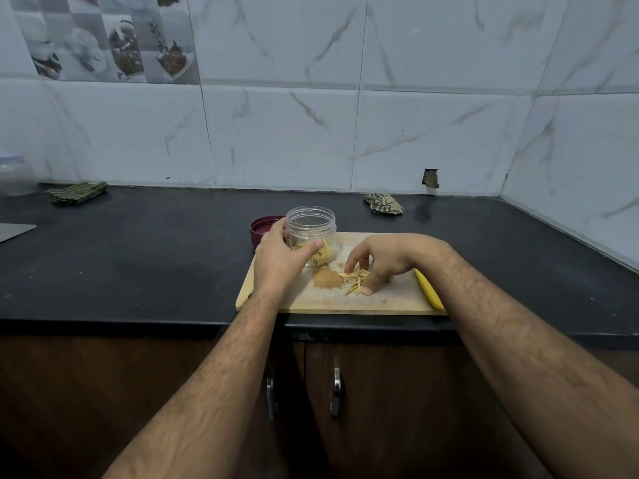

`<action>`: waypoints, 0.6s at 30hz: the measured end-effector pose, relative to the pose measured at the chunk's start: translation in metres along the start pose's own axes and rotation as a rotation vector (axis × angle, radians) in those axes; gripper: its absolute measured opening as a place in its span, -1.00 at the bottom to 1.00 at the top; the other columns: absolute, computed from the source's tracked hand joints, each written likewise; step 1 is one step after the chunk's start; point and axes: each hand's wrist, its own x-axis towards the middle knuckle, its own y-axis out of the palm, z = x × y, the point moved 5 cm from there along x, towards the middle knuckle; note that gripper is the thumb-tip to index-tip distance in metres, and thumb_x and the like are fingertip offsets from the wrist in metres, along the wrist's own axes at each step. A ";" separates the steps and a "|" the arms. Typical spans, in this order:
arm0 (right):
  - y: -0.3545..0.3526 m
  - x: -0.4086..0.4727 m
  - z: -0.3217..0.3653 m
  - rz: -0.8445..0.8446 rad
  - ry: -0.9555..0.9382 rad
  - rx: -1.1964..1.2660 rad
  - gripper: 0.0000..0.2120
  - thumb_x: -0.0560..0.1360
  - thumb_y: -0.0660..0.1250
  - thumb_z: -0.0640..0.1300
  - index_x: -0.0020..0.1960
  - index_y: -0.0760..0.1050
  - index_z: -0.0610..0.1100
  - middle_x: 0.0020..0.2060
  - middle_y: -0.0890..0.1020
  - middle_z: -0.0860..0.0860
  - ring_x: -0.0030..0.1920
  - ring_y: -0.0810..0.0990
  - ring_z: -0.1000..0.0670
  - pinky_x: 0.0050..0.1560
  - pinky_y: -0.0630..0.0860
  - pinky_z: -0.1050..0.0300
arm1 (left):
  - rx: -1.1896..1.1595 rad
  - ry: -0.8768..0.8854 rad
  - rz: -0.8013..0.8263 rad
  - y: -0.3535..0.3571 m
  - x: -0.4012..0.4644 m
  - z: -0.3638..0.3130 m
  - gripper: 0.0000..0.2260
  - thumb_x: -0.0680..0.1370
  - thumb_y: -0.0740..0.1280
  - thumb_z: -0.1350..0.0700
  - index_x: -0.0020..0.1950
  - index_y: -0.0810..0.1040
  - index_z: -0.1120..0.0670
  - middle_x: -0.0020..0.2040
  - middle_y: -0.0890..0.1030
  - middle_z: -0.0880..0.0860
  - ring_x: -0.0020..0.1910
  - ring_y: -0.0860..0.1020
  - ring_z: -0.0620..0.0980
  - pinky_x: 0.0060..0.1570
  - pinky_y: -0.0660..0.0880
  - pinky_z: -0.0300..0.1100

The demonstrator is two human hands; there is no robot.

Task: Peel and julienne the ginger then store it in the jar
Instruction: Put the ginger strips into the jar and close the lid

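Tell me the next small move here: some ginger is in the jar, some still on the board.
Probably pinch up the loose ginger strips under the right hand and drop them into the open jar, which the left hand grips on the cutting board. The jar already holds strips, and its lid lies off behind it.

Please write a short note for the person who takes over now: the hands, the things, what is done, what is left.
Left hand grips the clear plastic jar, which stands open on the wooden cutting board and holds some ginger strips.
Right hand gathers the loose julienned ginger pile on the board.
Maroon lid lies behind the jar.
Done: cutting, part stored.
Left: move remaining strips, close jar.
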 end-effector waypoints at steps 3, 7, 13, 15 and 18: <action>0.000 0.003 -0.003 -0.049 -0.039 0.000 -0.63 0.41 0.55 -0.13 0.18 0.60 0.03 -0.05 0.55 0.06 -0.21 0.55 0.10 -0.21 0.49 0.25 | 0.002 0.007 -0.005 0.000 0.000 0.000 -0.34 0.39 0.50 -0.19 0.43 0.42 -0.05 0.25 0.56 -0.05 0.25 0.49 -0.04 0.23 0.44 -0.03; 0.000 0.003 -0.004 -0.091 -0.051 0.028 -0.73 0.44 0.53 -0.15 0.12 0.63 -0.04 -0.20 0.55 0.08 -0.29 0.55 0.12 -0.31 0.52 0.30 | 0.002 0.007 -0.006 0.000 0.001 0.000 -0.34 0.38 0.50 -0.19 0.42 0.42 -0.05 0.24 0.57 -0.04 0.25 0.50 -0.02 0.24 0.44 -0.02; 0.000 0.006 0.001 -0.109 -0.026 0.020 -0.88 0.44 0.48 -0.24 -0.04 0.61 -0.16 -0.27 0.59 0.05 -0.44 0.54 0.17 -0.38 0.50 0.28 | 0.006 0.002 -0.004 0.000 0.001 0.001 -0.33 0.38 0.50 -0.21 0.43 0.41 -0.06 0.26 0.56 -0.05 0.27 0.49 -0.03 0.26 0.45 0.01; 0.001 0.006 0.003 -0.110 -0.013 0.010 -0.93 0.43 0.44 -0.25 -0.10 0.58 -0.15 -0.30 0.59 0.05 -0.50 0.54 0.19 -0.38 0.52 0.25 | 0.013 0.003 -0.003 0.000 0.001 0.000 -0.33 0.38 0.50 -0.21 0.43 0.41 -0.06 0.26 0.56 -0.05 0.26 0.49 -0.03 0.24 0.44 -0.02; 0.001 0.007 0.006 -0.131 0.022 -0.051 -0.92 0.43 0.43 -0.21 -0.12 0.55 -0.11 -0.30 0.62 0.04 -0.39 0.65 0.05 -0.35 0.54 0.21 | 0.010 0.002 0.000 0.001 0.000 0.000 -0.33 0.38 0.50 -0.21 0.44 0.41 -0.05 0.27 0.56 -0.04 0.27 0.49 -0.03 0.25 0.44 -0.02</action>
